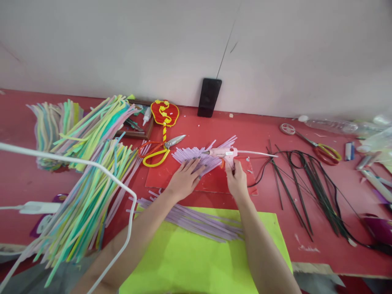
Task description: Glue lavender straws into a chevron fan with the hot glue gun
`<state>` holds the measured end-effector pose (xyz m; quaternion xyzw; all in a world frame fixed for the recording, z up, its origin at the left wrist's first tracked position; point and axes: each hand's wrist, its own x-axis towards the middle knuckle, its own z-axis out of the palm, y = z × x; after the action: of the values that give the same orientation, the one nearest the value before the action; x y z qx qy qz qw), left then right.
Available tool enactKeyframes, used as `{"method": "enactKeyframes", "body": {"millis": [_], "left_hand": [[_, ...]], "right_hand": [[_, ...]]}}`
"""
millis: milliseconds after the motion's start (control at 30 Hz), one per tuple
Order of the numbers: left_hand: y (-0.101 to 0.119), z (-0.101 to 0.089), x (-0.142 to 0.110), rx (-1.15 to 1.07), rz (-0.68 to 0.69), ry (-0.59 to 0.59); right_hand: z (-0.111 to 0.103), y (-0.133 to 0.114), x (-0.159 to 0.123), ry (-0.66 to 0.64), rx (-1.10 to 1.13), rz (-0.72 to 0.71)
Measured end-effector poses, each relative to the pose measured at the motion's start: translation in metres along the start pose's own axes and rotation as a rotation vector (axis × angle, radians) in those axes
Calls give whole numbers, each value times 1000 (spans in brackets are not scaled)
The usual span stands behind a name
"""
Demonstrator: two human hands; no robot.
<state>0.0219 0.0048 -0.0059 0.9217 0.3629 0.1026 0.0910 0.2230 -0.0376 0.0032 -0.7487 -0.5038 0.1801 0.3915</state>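
My left hand (184, 178) lies flat, fingers spread, on a fan of short lilac pipe cleaner pieces (196, 156) resting on a red mat (214, 179). My right hand (236, 179) is closed around the handle of a pink hot glue gun (223, 153), whose nozzle points left over the lilac pieces. A glue stick (257, 153) sticks out of the gun's back to the right. More long lilac pipe cleaners (196, 218) lie near me across the edge of a lime-green sheet (196, 253).
Large heaps of pastel pipe cleaners (88, 179) fill the left. Yellow-and-orange scissors (159, 150) and a red-and-yellow ornament (164, 113) lie behind the mat. A black phone (209, 97) leans on the wall. Dark wires (309, 183), another pair of scissors (318, 148) and a white cable (76, 163) are nearby.
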Motion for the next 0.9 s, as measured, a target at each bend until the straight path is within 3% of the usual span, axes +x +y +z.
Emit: {"method": "enactKeyframes", "body": {"millis": [900], "left_hand": [[0,-4,0,24,22,-14]], "right_hand": [[8,6,4,3,-4,-19]]}}
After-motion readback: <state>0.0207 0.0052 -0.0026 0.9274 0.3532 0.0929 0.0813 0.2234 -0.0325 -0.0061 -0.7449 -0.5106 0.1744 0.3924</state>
